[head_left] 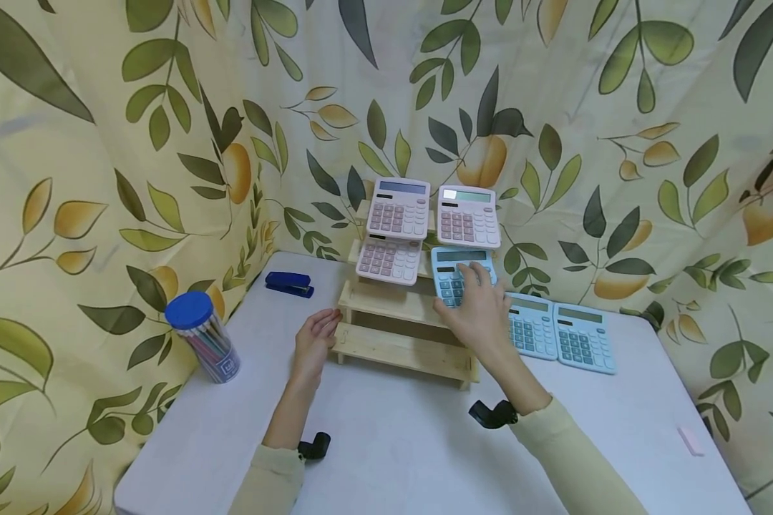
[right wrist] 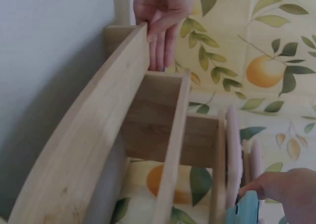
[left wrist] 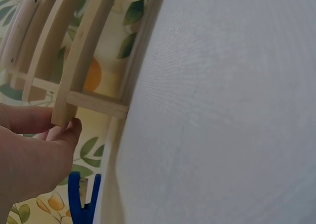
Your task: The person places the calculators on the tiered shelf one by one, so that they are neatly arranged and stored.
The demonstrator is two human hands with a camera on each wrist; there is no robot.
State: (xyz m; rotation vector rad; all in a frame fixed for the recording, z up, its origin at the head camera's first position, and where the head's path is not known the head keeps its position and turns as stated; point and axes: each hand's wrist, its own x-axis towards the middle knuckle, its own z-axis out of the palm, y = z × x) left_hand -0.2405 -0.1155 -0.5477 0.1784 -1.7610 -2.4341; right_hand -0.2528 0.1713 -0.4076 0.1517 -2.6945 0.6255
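Note:
A stepped wooden rack (head_left: 402,348) stands on the table. My left hand (head_left: 314,340) pinches the left end of one of its lower shelves, thumb and fingertips at the board's corner in the left wrist view. Over an upper step on the right side, my right hand (head_left: 479,307) grips a light blue calculator (head_left: 446,272), its fingers across the keys and partly covering them. In the right wrist view the edge of this blue calculator (right wrist: 247,206) shows beside a pink one. Three pink calculators lean on the upper steps: top left (head_left: 398,209), top right (head_left: 469,217) and below left (head_left: 389,262).
Two more light blue calculators (head_left: 532,327) (head_left: 583,337) lie side by side right of the rack. A blue stapler (head_left: 288,283) and a blue-lidded tub of pens (head_left: 205,340) stand left. A small pink piece (head_left: 691,440) lies near the right edge. Patterned curtain surrounds the table.

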